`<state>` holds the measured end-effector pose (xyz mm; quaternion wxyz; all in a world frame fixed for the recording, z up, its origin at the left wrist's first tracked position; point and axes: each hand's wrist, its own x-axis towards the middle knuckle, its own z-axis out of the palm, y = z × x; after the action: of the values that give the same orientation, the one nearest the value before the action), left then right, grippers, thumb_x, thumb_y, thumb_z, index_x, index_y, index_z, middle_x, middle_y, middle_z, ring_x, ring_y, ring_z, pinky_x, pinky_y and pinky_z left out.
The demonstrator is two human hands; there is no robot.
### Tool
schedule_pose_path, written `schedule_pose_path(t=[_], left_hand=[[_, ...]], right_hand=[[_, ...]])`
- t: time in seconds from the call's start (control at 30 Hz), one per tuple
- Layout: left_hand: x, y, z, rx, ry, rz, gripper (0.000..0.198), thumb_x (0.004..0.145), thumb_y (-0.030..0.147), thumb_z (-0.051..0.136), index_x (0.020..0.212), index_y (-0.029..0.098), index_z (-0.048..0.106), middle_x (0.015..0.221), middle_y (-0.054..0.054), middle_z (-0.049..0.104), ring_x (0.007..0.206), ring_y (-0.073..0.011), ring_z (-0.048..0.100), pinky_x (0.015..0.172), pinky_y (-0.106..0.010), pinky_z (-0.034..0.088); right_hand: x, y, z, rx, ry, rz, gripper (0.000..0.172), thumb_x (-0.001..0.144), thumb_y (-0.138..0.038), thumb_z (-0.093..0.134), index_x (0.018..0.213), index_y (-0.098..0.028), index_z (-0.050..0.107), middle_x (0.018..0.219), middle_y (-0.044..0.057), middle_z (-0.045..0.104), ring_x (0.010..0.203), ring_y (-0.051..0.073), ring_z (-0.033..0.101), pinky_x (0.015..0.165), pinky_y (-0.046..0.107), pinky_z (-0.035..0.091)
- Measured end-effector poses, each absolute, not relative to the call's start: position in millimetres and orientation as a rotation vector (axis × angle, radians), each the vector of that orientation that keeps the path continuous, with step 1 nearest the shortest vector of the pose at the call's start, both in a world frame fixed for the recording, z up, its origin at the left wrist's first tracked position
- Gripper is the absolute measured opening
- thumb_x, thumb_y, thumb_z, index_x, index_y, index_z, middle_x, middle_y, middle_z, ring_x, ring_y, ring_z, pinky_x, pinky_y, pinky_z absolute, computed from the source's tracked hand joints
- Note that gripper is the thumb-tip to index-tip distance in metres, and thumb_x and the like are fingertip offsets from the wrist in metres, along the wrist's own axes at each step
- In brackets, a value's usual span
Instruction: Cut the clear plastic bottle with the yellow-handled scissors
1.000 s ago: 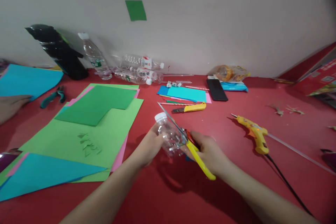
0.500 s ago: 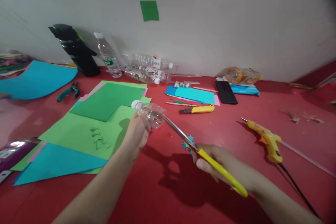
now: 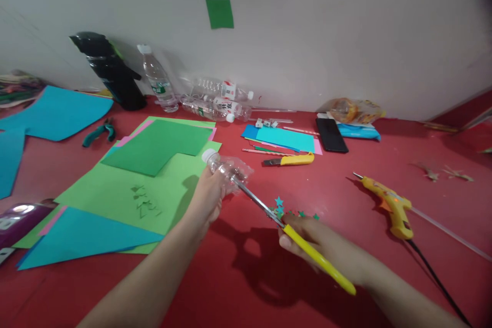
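Observation:
My left hand (image 3: 207, 195) is closed round the neck of a clear plastic bottle top (image 3: 241, 168) with a white cap (image 3: 209, 155). The cap points up and to the left, and the cut, ragged side faces right. In my right hand (image 3: 319, 243) are scissors (image 3: 319, 259) with yellow handles. Their metal blades reach up-left to the bottle piece and meet its plastic; the blades look nearly together. Small paper stars (image 3: 279, 201) in blue and green lie on the red table just beyond my right hand.
Coloured paper sheets (image 3: 180, 169) with green scraps cover the left. A yellow glue gun (image 3: 388, 202) with a cord lies at right. Behind are a utility knife (image 3: 292, 160), a phone (image 3: 331, 135), plastic bottles (image 3: 215, 107), a black flask (image 3: 111, 72) and pliers (image 3: 99, 133).
The bottle piece has turned and shifted slightly right in my left hand. The scissor blades have moved left, deeper along the plastic. At far left, a blue sheet now shows cut apart or folded.

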<state>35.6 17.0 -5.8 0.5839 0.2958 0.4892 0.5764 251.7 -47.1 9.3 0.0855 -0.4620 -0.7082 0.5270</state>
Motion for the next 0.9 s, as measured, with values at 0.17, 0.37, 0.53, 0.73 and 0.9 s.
schedule_pose_path(t=[0.17,0.37,0.53,0.73,0.9], left_hand=[[34.4,16.9,-11.2,0.727,1.135,1.33,0.026,0.073,0.033,0.069,0.085,0.018,0.052,0.07,-0.002,0.068,0.063,-0.0177,0.068,0.051,-0.023,0.05],[34.6,17.1,-12.4,0.757,1.134,1.334,0.026,0.073,0.035,0.069,0.085,0.019,0.051,0.071,-0.003,0.069,0.065,-0.0195,0.069,0.051,-0.025,0.05],[35.1,17.2,-11.8,0.75,1.123,1.332,0.026,0.073,0.035,0.069,0.084,0.018,0.052,0.071,-0.003,0.068,0.068,-0.0199,0.07,0.057,-0.027,0.052],[34.9,17.9,-13.2,0.772,1.154,1.341,0.027,0.073,0.036,0.069,0.083,0.019,0.051,0.069,-0.002,0.066,0.063,-0.0194,0.068,0.052,-0.027,0.051],[35.7,18.6,-12.6,0.815,1.199,1.35,0.025,0.074,0.034,0.067,0.084,0.019,0.05,0.066,-0.001,0.064,0.06,-0.0183,0.066,0.049,-0.024,0.048]], right_hand=[[250.6,-47.7,7.7,-1.386,-2.074,1.601,0.051,0.09,-0.07,0.044,0.071,-0.024,0.036,0.06,-0.007,0.039,0.052,0.01,0.036,0.046,0.023,0.027],[248.5,-48.9,10.1,-1.387,-2.014,1.655,0.053,0.087,-0.073,0.045,0.071,-0.024,0.035,0.058,-0.007,0.038,0.049,0.009,0.036,0.043,0.022,0.026],[247.6,-49.7,9.5,-1.388,-1.979,1.669,0.053,0.087,-0.073,0.047,0.071,-0.024,0.037,0.059,-0.007,0.038,0.049,0.009,0.037,0.043,0.021,0.026],[248.9,-48.9,7.9,-1.393,-1.995,1.663,0.049,0.09,-0.067,0.047,0.071,-0.024,0.036,0.058,-0.007,0.039,0.049,0.009,0.037,0.043,0.021,0.026],[250.0,-49.4,4.6,-1.38,-2.029,1.644,0.047,0.091,-0.066,0.046,0.072,-0.024,0.036,0.061,-0.007,0.037,0.051,0.01,0.035,0.046,0.023,0.025]])
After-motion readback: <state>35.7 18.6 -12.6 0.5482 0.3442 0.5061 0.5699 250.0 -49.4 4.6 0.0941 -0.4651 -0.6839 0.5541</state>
